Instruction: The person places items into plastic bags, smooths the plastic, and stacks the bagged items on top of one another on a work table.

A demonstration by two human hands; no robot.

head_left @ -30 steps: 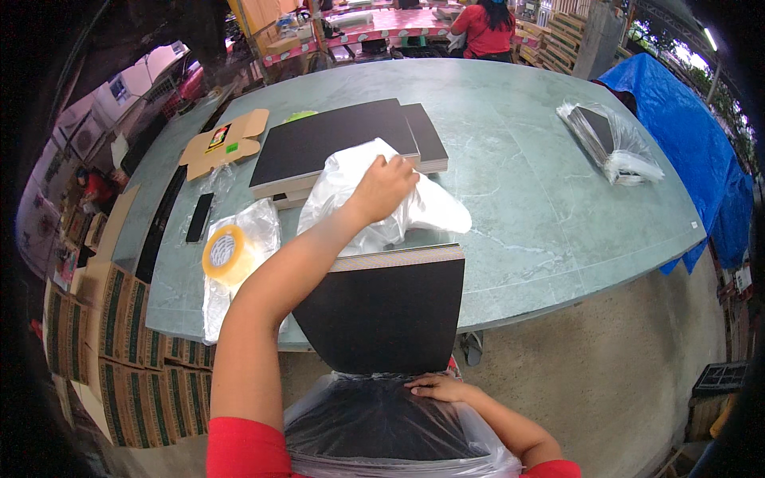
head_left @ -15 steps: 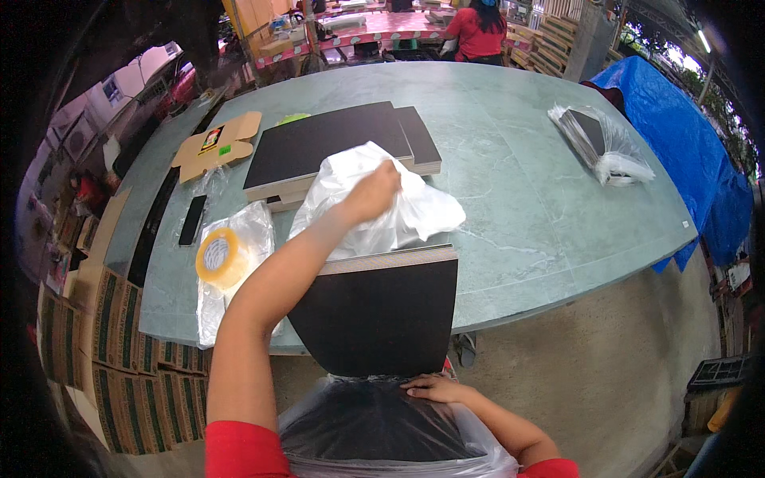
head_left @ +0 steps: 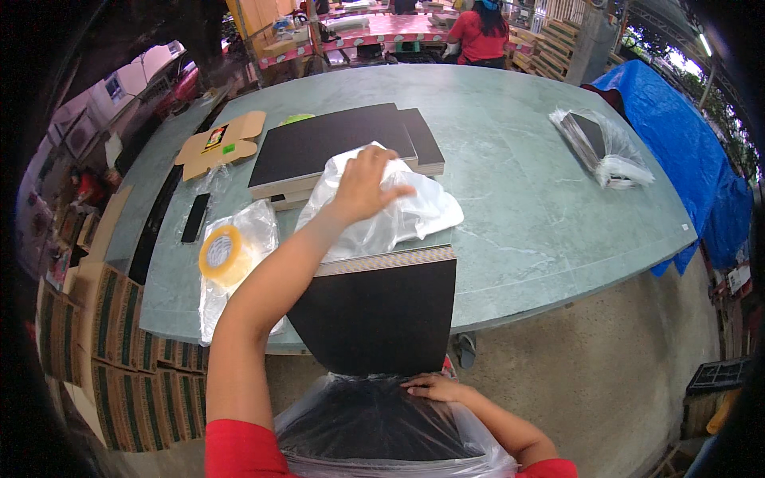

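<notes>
My left hand [head_left: 365,187] is over a crumpled white plastic sheet or bag [head_left: 426,211], its thumb and fingers spread apart. That plastic lies against a stack of black boards [head_left: 335,139] with pale edges. Nearer to me, another thick stack of black boards [head_left: 374,319] leans at the table's front edge. Its lower part sits inside a clear plastic bag [head_left: 358,426], which spreads toward my body. My right hand [head_left: 434,388] lies flat at the bag's mouth, fingers stretched out over the plastic and the boards' face.
On the left of the green marbled table [head_left: 526,239] are a tape roll [head_left: 223,253] on flat clear bags [head_left: 259,231], a black phone-like slab [head_left: 195,217] and an unfolded cardboard box [head_left: 219,146]. A bagged black bundle [head_left: 598,147] lies far right. Cartons [head_left: 127,319] stand lower left.
My left hand's fingers have gone from closed on the white plastic to spread apart, and the hand has shifted slightly left. My right hand stays in place.
</notes>
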